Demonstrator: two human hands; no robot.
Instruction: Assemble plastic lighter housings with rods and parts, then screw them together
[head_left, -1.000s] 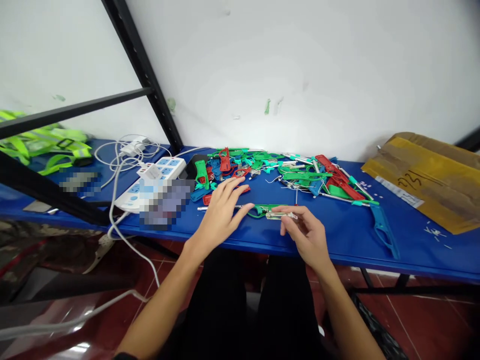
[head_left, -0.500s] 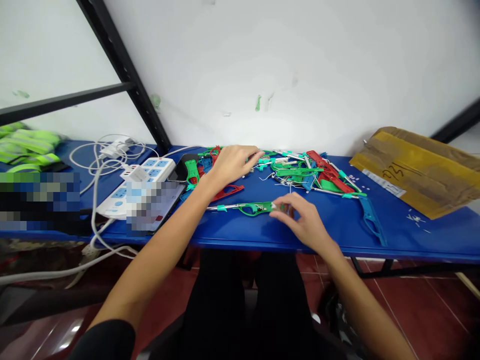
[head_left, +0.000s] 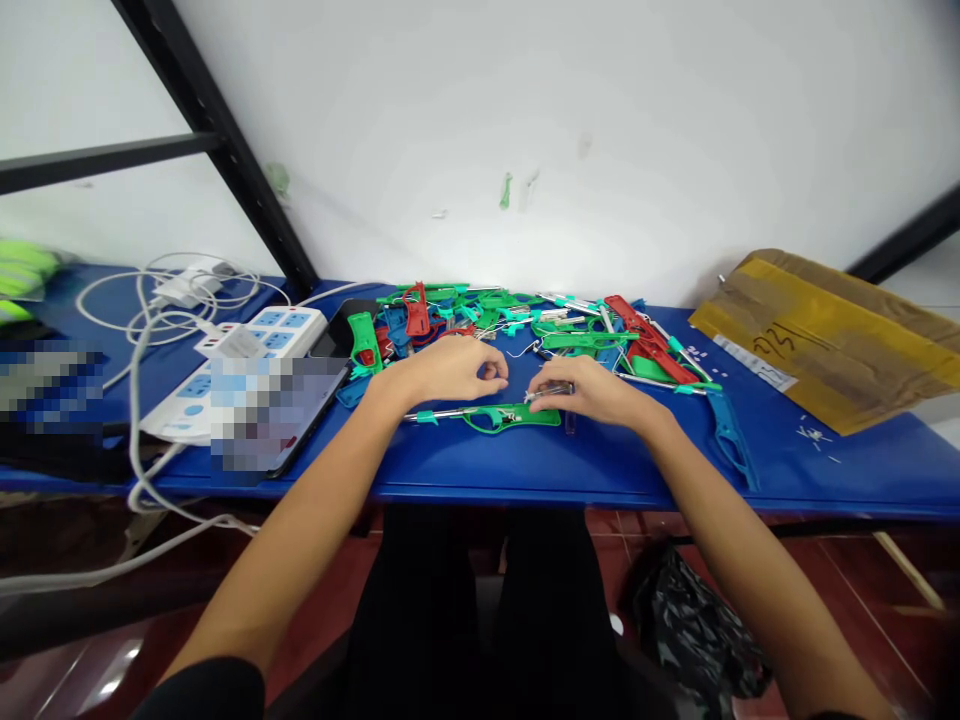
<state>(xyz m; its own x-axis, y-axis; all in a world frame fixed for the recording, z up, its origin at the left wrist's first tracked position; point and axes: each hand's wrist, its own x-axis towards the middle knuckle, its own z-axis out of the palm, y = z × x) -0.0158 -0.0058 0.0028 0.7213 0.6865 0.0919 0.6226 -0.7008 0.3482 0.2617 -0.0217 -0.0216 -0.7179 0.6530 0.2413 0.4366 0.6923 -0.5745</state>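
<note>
A green long-nosed gas lighter half-shell (head_left: pixel 517 415) lies on the blue table, its metal tube and teal piece pointing left. My right hand (head_left: pixel 585 388) is closed just above the shell's right end, its fingers pinching a small clear lighter tank with a whitish tip (head_left: pixel 537 396). My left hand (head_left: pixel 454 368) hovers over the lighter's trigger part, thumb and fingers curled together; whatever they hold, if anything, is too small to make out. Behind both hands spreads a heap of green, red and blue lighter shells (head_left: pixel 585 340), metal tubes and wires.
To the left lie a white power strip (head_left: pixel 282 340), a phone (head_left: pixel 322 400) and looped white cables (head_left: pixel 139 385). A taped cardboard box (head_left: pixel 817 345) stands at right, near small white bits (head_left: pixel 814 433). A blue lighter shell (head_left: pixel 731 440) lies close to the table's front edge (head_left: pixel 675 500).
My left hand has come back from the heap toward the green lighter. My right hand still holds the clear tank, now turned and raised slightly over the shell. The view has shifted a little.
</note>
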